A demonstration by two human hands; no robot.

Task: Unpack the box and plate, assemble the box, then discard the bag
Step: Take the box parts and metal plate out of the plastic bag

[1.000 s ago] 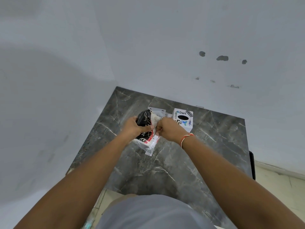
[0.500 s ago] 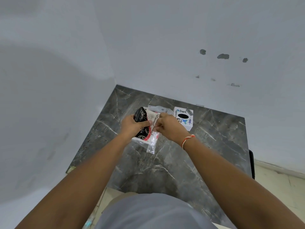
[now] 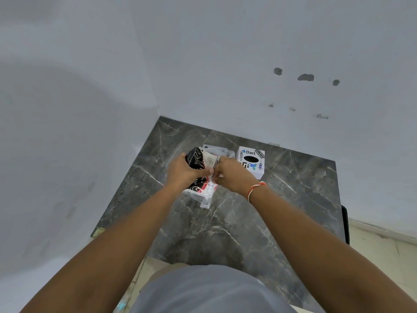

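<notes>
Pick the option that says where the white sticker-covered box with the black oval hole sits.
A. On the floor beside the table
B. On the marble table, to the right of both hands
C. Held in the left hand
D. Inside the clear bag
B: the white box stands on the marble table just beyond the right hand, while the left hand grips the black patterned item in the clear bag.

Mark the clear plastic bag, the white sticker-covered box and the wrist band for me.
clear plastic bag (image 3: 207, 199), head view, loose lower end.
white sticker-covered box (image 3: 251, 159), head view, top face.
wrist band (image 3: 255, 190), head view, on the right wrist.
</notes>
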